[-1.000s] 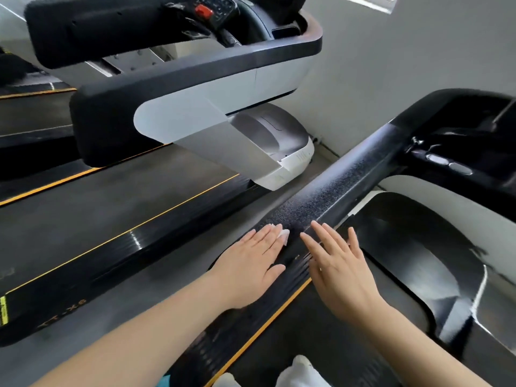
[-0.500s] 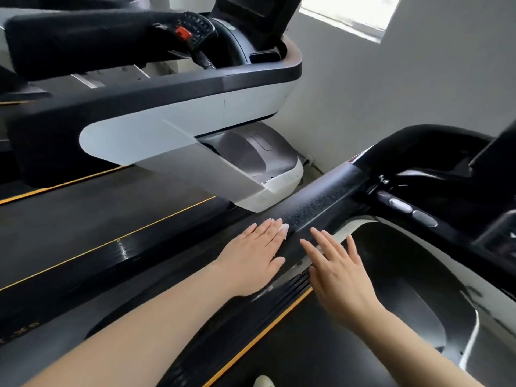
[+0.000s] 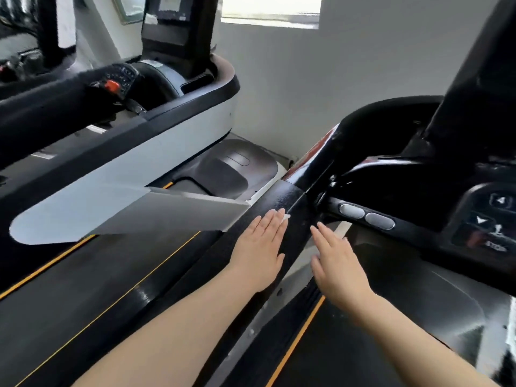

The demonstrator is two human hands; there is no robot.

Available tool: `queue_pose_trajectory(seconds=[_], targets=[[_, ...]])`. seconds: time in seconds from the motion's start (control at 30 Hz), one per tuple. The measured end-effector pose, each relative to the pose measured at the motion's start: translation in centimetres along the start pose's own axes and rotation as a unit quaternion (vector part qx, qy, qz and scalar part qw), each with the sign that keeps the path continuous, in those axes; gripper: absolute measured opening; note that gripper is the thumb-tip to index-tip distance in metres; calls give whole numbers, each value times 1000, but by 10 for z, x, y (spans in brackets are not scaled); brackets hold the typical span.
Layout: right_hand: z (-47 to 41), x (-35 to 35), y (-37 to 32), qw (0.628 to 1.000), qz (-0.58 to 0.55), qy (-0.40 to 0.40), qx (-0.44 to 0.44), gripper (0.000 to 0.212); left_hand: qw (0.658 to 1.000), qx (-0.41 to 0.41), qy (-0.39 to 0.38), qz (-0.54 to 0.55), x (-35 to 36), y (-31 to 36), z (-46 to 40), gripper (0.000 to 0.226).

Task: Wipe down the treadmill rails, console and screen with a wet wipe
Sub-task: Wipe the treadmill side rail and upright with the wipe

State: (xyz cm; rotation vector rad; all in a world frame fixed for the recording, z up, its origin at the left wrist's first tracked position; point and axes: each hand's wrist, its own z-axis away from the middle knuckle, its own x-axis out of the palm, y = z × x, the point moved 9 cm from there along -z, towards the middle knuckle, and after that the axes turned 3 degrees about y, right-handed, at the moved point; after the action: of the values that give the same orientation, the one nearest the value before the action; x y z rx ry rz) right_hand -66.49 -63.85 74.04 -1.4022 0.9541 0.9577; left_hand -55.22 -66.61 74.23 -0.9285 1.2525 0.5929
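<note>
Nearest, and largest in the room: the treadmill being cleaned, its black left rail (image 3: 282, 219) running up and away to the dark console (image 3: 485, 216) at upper right, where two oval grey buttons (image 3: 365, 216) sit on the inner bar; the screen post rises above, its face out of sight. Beside it, well apart across the floor gap: a second treadmill (image 3: 173, 129) in grey and black, with a red stop knob (image 3: 111, 85). Next: the left hand (image 3: 261, 251), flat on the rail, fingers straight, pressing the wet wipe (image 3: 286, 217) beneath them; only a white corner shows past the fingertips. Next: the right hand (image 3: 337, 263), fingers straight and slack, holding nothing, just beside the rail's inner edge; whether it touches cannot be told. Step in hand, by my judgement: the rail wipe, nearing its upper end; console and screen appear undone. Next move calls for carrying the wipe on over the seam to the console, with light pressure round the buttons.
</note>
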Motion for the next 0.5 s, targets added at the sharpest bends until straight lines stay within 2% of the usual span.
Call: queue_pose_trajectory(seconds=[0.17,0.27,0.33,0.43,0.5], targets=[[-13,10,14,988,-145,35,30,57,999,16,6,-41,-8,18,-53,69],[-24,16,17,964,-250,67,57,57,998,42,-4,-55,-5,25,-72,68],[-31,11,12,921,-368,115,64,59,997,73,-8,-29,-7,28,-78,67],[-41,9,4,817,-546,160,90,57,987,89,2,136,-28,20,-81,66],[-46,15,-2,760,-618,164,118,52,975,96,-17,201,-37,12,-78,58]])
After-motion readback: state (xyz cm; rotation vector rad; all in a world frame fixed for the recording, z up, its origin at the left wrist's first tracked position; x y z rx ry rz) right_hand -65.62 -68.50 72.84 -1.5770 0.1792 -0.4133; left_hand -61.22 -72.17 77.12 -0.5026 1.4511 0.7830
